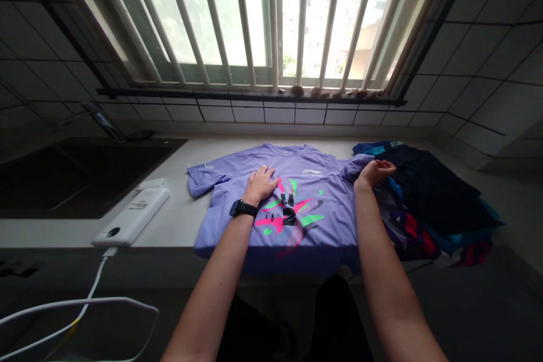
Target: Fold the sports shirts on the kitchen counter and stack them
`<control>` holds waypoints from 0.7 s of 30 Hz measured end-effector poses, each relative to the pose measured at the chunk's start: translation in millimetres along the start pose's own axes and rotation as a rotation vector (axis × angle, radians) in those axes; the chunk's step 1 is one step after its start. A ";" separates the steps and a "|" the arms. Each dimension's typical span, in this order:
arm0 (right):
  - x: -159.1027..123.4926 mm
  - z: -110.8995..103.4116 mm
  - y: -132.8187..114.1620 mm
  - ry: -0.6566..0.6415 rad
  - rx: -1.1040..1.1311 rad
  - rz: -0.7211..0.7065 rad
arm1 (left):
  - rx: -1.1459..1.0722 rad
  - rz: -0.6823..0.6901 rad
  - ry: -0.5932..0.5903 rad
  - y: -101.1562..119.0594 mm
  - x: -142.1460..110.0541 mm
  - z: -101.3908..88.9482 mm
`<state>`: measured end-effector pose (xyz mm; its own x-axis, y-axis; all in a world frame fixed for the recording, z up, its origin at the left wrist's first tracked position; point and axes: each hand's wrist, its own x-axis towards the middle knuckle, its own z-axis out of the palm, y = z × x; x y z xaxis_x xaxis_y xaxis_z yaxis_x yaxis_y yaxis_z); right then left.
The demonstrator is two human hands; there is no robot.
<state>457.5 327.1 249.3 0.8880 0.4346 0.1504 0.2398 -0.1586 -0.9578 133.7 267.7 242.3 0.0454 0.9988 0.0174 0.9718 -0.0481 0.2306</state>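
Observation:
A purple T-shirt point(237, 226) with a bright pink, green and black print lies front up on the white countertop, its hem hanging over the front edge. My left hand point(262, 184), a black watch on its wrist, rests flat on the shirt's chest with fingers spread. At the other side my right hand point(376, 171) has its fingers closed on the T-shirt's sleeve, which is bunched and lifted a little. The fingertips of that hand are partly hidden. The opposite sleeve is spread out flat to the left.
Right of the T-shirt sits a pile of dark clothes point(436, 186). To the left, a white power bank point(134, 215) with a white cable point(95, 283) lies beside the dark sink point(85, 181) and its faucet point(104, 121). A barred window point(271, 17) is behind the countertop point(178, 232).

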 end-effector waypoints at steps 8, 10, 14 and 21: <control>-11.6 6.8 -4.1 -0.318 0.192 0.144 | 0.014 0.025 0.021 -2.2 1.4 -0.1; -13.6 6.5 -2.5 -0.435 0.259 0.135 | 0.015 0.020 0.012 -1.7 1.1 -0.6; -13.6 1.8 -0.7 -0.689 0.305 -0.105 | 0.012 0.009 -0.003 -0.7 0.4 -1.4; -12.1 -1.3 -2.5 -0.238 -0.056 -0.203 | 0.001 0.009 0.011 -1.5 1.0 0.0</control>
<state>446.6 321.1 250.2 0.7043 0.6569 0.2691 0.4300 -0.0931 -0.8980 132.3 268.9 242.0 0.0517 0.9982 0.0303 0.9716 -0.0573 0.2297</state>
